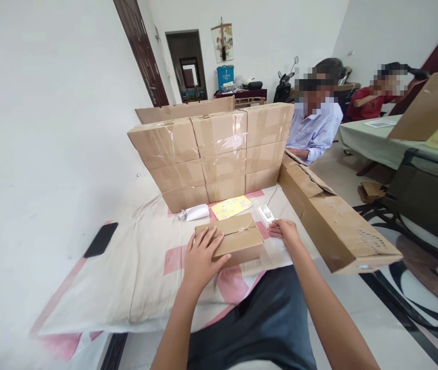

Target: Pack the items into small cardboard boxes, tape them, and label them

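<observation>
A small closed cardboard box (242, 237) lies on the cloth-covered table (122, 277) in front of me. My left hand (204, 252) rests on its left end, fingers spread over the top. To the right of the box, my right hand (284, 231) has its fingertips on the near end of a small white device (266, 215), thumb and fingers close together. Behind the box are a yellow patterned sheet (231, 207) and a white rolled item (196, 212).
Stacked taped boxes (222, 149) form a wall at the table's back. A long carton (334, 221) borders the right side. A black phone (101, 240) lies at the left edge. Two people sit beyond, one in a blue shirt (313, 131), one in red (369, 105).
</observation>
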### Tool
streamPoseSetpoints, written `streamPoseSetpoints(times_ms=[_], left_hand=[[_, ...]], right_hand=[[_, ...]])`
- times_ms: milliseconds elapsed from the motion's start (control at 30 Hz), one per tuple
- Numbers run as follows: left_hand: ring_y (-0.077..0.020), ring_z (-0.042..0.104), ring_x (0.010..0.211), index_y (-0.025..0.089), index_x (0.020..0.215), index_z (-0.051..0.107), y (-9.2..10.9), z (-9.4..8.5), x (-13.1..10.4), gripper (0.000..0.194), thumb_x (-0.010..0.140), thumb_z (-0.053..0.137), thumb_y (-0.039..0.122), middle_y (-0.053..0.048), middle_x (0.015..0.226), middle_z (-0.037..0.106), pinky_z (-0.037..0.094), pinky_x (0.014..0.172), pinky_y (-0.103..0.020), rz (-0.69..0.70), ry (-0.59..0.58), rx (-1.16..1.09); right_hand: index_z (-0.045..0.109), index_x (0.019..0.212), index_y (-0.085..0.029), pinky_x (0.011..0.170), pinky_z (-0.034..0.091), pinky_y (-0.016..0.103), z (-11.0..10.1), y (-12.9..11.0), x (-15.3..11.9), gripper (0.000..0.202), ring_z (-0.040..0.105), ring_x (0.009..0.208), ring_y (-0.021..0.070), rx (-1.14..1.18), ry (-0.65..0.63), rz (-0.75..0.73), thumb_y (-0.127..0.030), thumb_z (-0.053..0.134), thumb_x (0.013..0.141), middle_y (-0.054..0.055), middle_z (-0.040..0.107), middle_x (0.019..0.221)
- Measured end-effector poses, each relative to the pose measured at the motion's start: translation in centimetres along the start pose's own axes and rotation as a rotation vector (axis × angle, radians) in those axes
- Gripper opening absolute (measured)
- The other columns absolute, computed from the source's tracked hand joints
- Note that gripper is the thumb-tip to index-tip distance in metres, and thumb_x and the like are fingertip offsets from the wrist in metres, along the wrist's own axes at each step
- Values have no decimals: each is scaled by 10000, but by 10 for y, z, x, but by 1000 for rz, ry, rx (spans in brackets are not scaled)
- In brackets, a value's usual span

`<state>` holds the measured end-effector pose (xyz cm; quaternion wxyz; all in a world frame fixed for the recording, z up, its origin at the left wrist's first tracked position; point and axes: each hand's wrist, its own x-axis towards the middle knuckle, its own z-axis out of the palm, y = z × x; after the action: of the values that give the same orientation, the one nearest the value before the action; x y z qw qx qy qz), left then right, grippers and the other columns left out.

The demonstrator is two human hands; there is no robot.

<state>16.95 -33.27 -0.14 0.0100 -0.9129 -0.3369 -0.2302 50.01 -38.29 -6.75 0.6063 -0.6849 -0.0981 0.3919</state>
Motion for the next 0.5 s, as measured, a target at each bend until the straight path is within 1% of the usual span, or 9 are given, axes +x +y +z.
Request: streamPoseSetpoints(times_ms=[100, 200, 333, 500], left_hand=[[-345, 518, 1410, 308, 1395, 631, -2, 2, -1, 514, 921, 670, 503, -36, 1546, 548, 396, 1172, -587, 20, 6, 28], [-352, 524, 1405, 303, 1407, 622, -5, 5, -1, 521, 925, 666, 494, -39, 1543, 551, 404, 1162, -592, 44, 24, 48], [-359, 531, 1399, 300, 1404, 625, -8, 9, -2, 522, 926, 656, 508, -38, 1537, 558, 417, 1150, -595, 68, 47, 65], [-358, 557, 1373, 308, 1383, 644, -10, 10, -3, 514, 928, 626, 545, -25, 1523, 569, 452, 1127, -585, 79, 71, 102]], right_hand=[[657, 1166, -149, 764, 615, 332, 2, 11, -4, 277, 693, 878, 164, 61, 8, -59, -379, 630, 1013, 61, 695, 1082], [660, 1154, -148, 757, 614, 328, 2, 16, -5, 274, 692, 867, 161, 109, 1, -71, -382, 630, 1013, 56, 697, 1065], [652, 1180, -145, 760, 615, 333, -3, 14, -3, 280, 693, 880, 165, 158, -35, -23, -366, 640, 1008, 63, 692, 1089], [637, 1251, -168, 859, 610, 392, -6, 11, -4, 312, 686, 1009, 202, 193, -89, 39, -363, 638, 1008, 91, 670, 1222]])
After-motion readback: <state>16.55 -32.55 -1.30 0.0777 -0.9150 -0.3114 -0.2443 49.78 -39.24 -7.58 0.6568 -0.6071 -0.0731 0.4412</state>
